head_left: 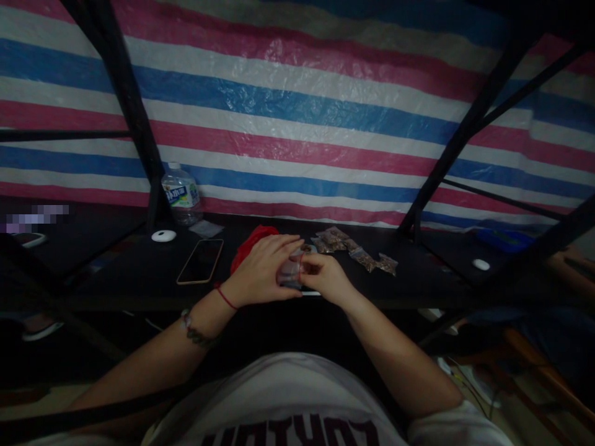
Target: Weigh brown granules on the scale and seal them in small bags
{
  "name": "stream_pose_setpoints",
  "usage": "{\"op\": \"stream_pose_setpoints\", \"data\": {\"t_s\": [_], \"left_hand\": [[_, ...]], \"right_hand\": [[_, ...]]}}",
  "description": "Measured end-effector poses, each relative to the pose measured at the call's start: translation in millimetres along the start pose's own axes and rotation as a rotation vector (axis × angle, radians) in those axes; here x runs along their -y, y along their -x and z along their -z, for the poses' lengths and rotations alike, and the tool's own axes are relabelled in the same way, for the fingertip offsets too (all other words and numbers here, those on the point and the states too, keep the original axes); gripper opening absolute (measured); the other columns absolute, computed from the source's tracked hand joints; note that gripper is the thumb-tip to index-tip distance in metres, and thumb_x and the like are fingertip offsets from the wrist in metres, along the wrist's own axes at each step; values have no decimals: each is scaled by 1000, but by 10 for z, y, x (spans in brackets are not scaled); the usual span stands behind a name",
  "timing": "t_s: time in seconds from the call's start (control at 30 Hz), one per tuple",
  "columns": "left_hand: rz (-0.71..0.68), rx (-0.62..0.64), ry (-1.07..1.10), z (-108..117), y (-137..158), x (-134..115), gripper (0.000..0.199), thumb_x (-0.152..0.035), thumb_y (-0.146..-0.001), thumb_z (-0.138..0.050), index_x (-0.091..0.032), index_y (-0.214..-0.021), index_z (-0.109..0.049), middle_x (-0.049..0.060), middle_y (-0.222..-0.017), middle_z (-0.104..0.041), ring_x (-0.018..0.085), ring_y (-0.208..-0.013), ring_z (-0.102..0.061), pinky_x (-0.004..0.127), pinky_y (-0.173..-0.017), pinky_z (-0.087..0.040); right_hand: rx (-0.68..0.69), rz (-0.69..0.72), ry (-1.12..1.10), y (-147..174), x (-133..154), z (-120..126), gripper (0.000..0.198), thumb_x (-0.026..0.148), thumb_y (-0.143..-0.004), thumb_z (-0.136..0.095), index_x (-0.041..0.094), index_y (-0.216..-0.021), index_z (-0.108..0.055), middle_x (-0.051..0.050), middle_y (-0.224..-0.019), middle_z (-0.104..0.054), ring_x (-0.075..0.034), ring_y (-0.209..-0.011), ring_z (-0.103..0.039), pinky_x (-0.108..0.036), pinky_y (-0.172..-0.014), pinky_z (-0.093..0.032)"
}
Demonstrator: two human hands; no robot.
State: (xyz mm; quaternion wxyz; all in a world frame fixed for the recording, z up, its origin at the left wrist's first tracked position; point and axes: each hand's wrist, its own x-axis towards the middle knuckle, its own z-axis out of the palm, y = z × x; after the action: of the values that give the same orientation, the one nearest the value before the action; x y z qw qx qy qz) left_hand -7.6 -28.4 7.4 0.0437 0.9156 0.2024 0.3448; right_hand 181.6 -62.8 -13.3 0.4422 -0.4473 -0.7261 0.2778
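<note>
My left hand [264, 267] curves around a clear plastic piece [289, 274], a bag or small container; I cannot tell which. Its fingers stretch over the far side and its thumb lies on the near side. My right hand [329, 277] is at the right of the plastic, fingertips pinched together at its edge. Whatever they pinch is hidden. Under the hands shows the white edge of a flat object [311, 293]. A red bag [253, 241] lies behind my left hand. Several small clear bags with brown contents [365, 259] lie beyond my right hand.
On the black table [260, 297] a phone [201, 261] lies left of my hands, with a white oval case [163, 236] and a plastic bottle [181, 197] behind it. Dark metal posts [134, 124] stand at both sides. A blue tray [504, 240] is at right, near another person's arm [574, 266].
</note>
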Motion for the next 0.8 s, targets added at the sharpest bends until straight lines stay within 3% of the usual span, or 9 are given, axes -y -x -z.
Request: {"op": "stream_pose_setpoints", "data": {"t_s": [0.1, 0.3, 0.4, 0.5, 0.6, 0.67, 0.8], "left_hand": [[39, 104, -73, -35, 8, 10, 73, -44, -68, -69, -18, -132, -45, 12, -123, -59, 28, -116, -52, 50, -110, -23], [95, 153, -92, -59, 1, -106, 46, -37, -71, -64, -18, -113, -58, 11, -105, -64, 27, -99, -59, 39, -87, -44], [90, 162, -75, -28, -3, -163, 48, -38, -71, -65, -19, -114, -58, 10, -103, -64, 27, -96, -59, 38, -84, -45], [101, 145, -50, -10, 1, -168, 51, -39, -70, -65, -19, -116, -57, 10, -105, -64, 27, -97, -59, 38, -85, -45], [108, 136, -34, 9, 5, -102, 49, -37, -71, -64, -19, -116, -57, 10, -108, -64, 27, -100, -59, 38, -88, -45], [128, 120, -37, 27, 5, -9, 52, -38, -70, -65, -18, -118, -57, 11, -112, -63, 28, -103, -58, 38, -91, -44], [224, 72, -54, 51, 11, 275, 56, -42, -71, -64, -16, -120, -56, 14, -119, -61, 29, -109, -57, 39, -97, -42]], "right_hand": [[58, -27, -77, 2, 17, -31, 20, 12, -67, -62, 18, -85, -69, 1, -72, -63, -13, -64, -55, -24, -61, -44], [49, 63, 97, 11, 26, -23, 15, 11, -74, -56, 18, -74, -69, 0, -71, -63, -14, -68, -56, -26, -67, -44], [-6, 71, 192, 27, -8, -35, 5, 16, -71, -65, 18, -73, -70, -1, -75, -63, -15, -72, -56, -28, -69, -44], [-57, 83, 203, 47, -39, -60, 11, 18, -66, -71, 20, -78, -70, -2, -80, -62, -16, -77, -57, -29, -71, -45], [-87, 146, 87, 27, -57, -33, 7, 24, -77, -64, 21, -79, -70, -4, -88, -63, -17, -86, -58, -30, -78, -46], [-132, 162, 40, -35, -103, 35, 15, 29, -83, -57, 20, -82, -69, -6, -94, -63, -17, -92, -59, -30, -82, -47], [-284, 73, 202, -260, -423, 207, 25, 34, -80, -61, 18, -99, -66, -9, -105, -63, -20, -101, -58, -35, -88, -46]]}}
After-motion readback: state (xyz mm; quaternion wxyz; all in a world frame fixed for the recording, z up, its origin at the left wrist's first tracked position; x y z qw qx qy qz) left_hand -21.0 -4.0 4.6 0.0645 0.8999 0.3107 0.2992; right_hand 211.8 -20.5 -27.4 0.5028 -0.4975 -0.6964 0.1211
